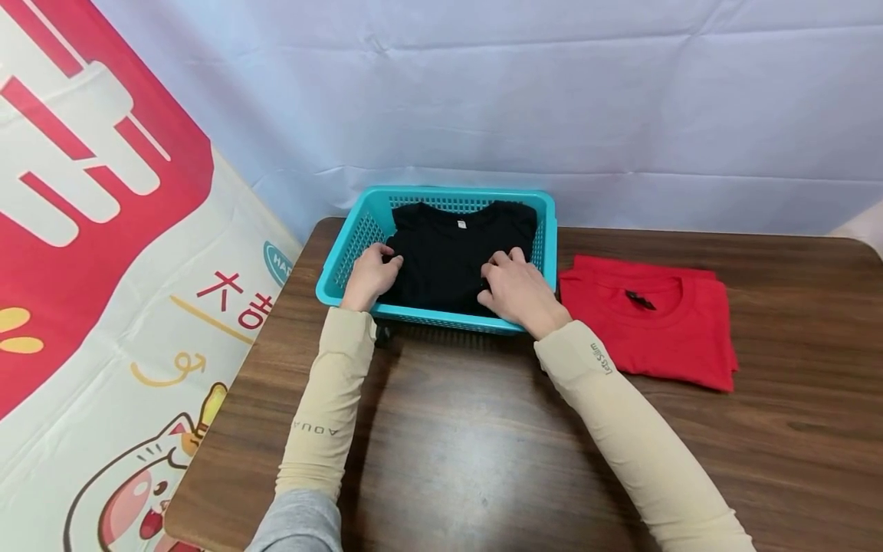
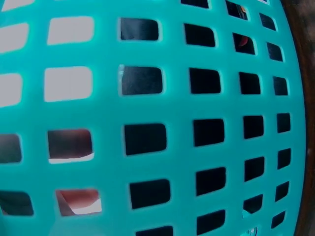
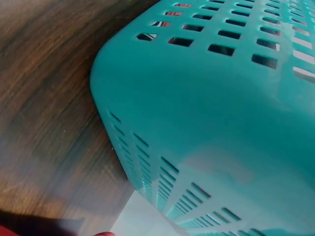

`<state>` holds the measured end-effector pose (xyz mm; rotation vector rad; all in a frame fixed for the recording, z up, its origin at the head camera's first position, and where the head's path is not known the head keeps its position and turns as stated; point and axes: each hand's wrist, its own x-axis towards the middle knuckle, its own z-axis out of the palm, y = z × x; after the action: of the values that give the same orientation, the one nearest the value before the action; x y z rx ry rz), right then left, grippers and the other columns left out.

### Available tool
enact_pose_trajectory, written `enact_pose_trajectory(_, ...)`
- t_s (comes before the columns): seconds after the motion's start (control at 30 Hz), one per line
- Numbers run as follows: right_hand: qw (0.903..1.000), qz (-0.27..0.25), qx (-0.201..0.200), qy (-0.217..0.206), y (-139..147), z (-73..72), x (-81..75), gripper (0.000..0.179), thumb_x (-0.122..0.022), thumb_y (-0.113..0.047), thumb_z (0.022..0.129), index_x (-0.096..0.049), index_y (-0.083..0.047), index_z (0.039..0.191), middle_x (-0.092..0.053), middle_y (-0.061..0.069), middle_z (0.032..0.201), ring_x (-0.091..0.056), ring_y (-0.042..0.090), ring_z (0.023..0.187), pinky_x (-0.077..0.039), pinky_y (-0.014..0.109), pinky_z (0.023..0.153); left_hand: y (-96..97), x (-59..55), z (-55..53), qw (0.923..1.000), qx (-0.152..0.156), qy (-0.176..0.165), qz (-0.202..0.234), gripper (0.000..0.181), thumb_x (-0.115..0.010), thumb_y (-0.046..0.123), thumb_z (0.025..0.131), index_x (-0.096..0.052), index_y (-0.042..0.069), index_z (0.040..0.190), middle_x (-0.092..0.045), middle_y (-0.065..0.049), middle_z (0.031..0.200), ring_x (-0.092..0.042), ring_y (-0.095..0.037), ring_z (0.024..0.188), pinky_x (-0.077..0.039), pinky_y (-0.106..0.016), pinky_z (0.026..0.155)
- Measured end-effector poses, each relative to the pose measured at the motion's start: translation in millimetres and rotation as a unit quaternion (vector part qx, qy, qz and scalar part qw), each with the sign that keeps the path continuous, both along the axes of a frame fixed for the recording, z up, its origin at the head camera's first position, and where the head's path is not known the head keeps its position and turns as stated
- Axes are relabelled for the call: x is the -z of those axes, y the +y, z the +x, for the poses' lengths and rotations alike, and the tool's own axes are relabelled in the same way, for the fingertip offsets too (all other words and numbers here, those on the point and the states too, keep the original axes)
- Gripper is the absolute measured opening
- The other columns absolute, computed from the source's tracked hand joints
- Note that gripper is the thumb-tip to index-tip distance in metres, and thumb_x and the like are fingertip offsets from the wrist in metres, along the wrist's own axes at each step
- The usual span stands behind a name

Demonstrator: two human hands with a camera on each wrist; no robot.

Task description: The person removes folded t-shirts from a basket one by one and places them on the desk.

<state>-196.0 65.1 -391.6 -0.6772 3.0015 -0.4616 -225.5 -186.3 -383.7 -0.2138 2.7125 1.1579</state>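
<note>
A folded black T-shirt point(image 1: 441, 261) lies in a turquoise plastic basket point(image 1: 552, 268), its neckline and small white label toward the back. My left hand point(image 1: 372, 274) reaches over the basket's front left rim, thumb and bent fingers pinching the shirt's left edge. On the shirt's right front part, my right hand point(image 1: 519, 291) has its fingers curled, with black cloth between thumb and forefinger. Both wrist views are filled by the basket's outside: the perforated wall point(image 2: 177, 108) in the left, a rounded corner point(image 3: 162, 103) in the right. Fingertips are partly hidden.
A folded red T-shirt point(image 1: 655, 322) lies on the wooden table point(image 1: 455, 437), just right of the basket. White cloth point(image 1: 483, 100) hangs behind the table. A printed banner point(image 1: 124, 268) stands along the left side.
</note>
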Motion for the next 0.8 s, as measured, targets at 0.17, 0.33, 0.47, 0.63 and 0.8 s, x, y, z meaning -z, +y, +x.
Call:
enact_pose_trajectory(0.17, 0.9981, -0.057, 0.021, 0.006, 1.1, 1.5, -1.1, 0.036, -0.049, -0.018, 0.096, -0.057, 0.002, 0.124, -0.055, 0.018, 0.124, -0.048, 0.031, 0.105, -0.052, 0.043, 0.085, -1.6, 0.9, -0.4, 0.9999, 0.005, -0.006, 0.007, 0.046, -0.047, 0.033, 0.101, -0.043, 0.006, 0.139, -0.041, -0.018, 0.144, -0.049, -0.033, 0.112, -0.045, -0.047, 0.093)
enact_pose_trajectory(0.33, 0.9941, -0.102, 0.037, 0.004, 2.5, 0.2, -0.6, 0.036, -0.050, -0.018, 0.099, -0.053, 0.006, 0.126, -0.056, 0.022, 0.123, -0.053, 0.035, 0.109, -0.049, 0.045, 0.095, -1.3, 3.0, -0.1, 0.9991, 0.039, 0.015, -0.009, 0.062, -0.054, 0.046, 0.096, -0.038, 0.009, 0.143, -0.027, -0.022, 0.149, -0.036, -0.036, 0.128, -0.040, -0.051, 0.100)
enact_pose_trajectory(0.47, 0.9912, -0.121, 0.055, -0.001, 3.9, -1.9, 0.5, 0.037, -0.046, -0.020, 0.102, -0.051, 0.007, 0.127, -0.055, 0.023, 0.125, -0.052, 0.037, 0.113, -0.046, 0.047, 0.099, 2.4, 3.2, 0.1, 0.9956, 0.082, 0.036, -0.029, 0.077, -0.065, 0.056, 0.085, -0.037, 0.017, 0.145, -0.016, -0.019, 0.153, -0.022, -0.037, 0.137, -0.035, -0.056, 0.104)
enact_pose_trajectory(0.63, 0.9850, -0.154, 0.078, 0.013, 5.0, -3.1, 0.9, 0.038, -0.044, -0.021, 0.103, -0.049, 0.007, 0.128, -0.053, 0.024, 0.126, -0.051, 0.037, 0.113, -0.045, 0.048, 0.099, 5.6, 3.1, -0.8, 0.9823, 0.156, 0.035, -0.098, 0.083, -0.078, 0.055, 0.073, -0.044, 0.025, 0.142, -0.019, -0.010, 0.155, -0.022, -0.034, 0.136, -0.030, -0.057, 0.101)
enact_pose_trajectory(0.8, 0.9806, -0.174, 0.084, 0.031, 4.9, -2.1, -1.3, 0.038, -0.045, -0.021, 0.102, -0.049, 0.006, 0.128, -0.054, 0.023, 0.124, -0.052, 0.036, 0.111, -0.046, 0.048, 0.097, 6.6, 4.1, -1.4, 0.9795, 0.128, 0.036, -0.151, 0.070, -0.076, 0.043, 0.080, -0.048, 0.018, 0.139, -0.025, -0.015, 0.152, -0.026, -0.040, 0.132, -0.026, -0.061, 0.100)
